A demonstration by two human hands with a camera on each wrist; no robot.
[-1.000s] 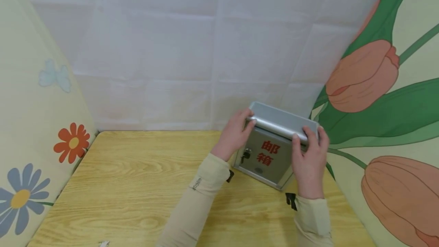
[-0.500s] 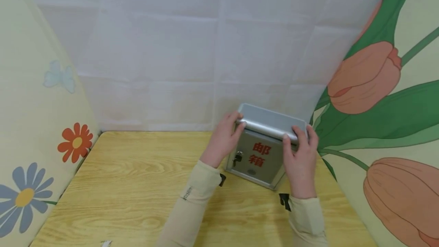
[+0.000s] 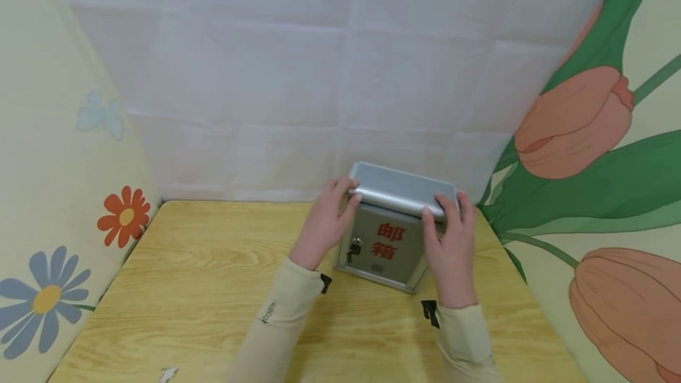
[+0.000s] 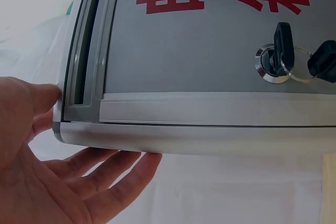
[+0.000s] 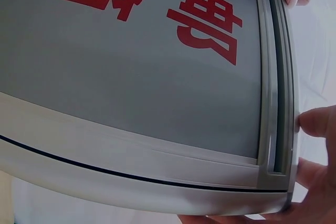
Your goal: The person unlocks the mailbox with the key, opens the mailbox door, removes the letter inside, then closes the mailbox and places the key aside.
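A silver metal mailbox [image 3: 391,244] with red characters on its front stands on the wooden table, turned at a slight angle. Keys [image 4: 283,51] hang from the lock on its door. My left hand [image 3: 324,226] grips the upper left corner, thumb at the front edge and fingers along the side, as the left wrist view shows. At the upper right corner my right hand [image 3: 452,247] holds the box with its thumb in front and fingers over the top and side. The slot [image 5: 280,77] under the top edge shows in the right wrist view.
A white wall sheet [image 3: 266,105] rises behind the wooden table [image 3: 213,288]. Printed flower panels stand on both sides, with the tulip panel [image 3: 574,123] nearer the mailbox. A small whitish scrap [image 3: 169,374] lies at the table's front edge.
The mailbox has shifted left across the table, with both hands moving along on its upper corners. The head view has also turned slightly left.
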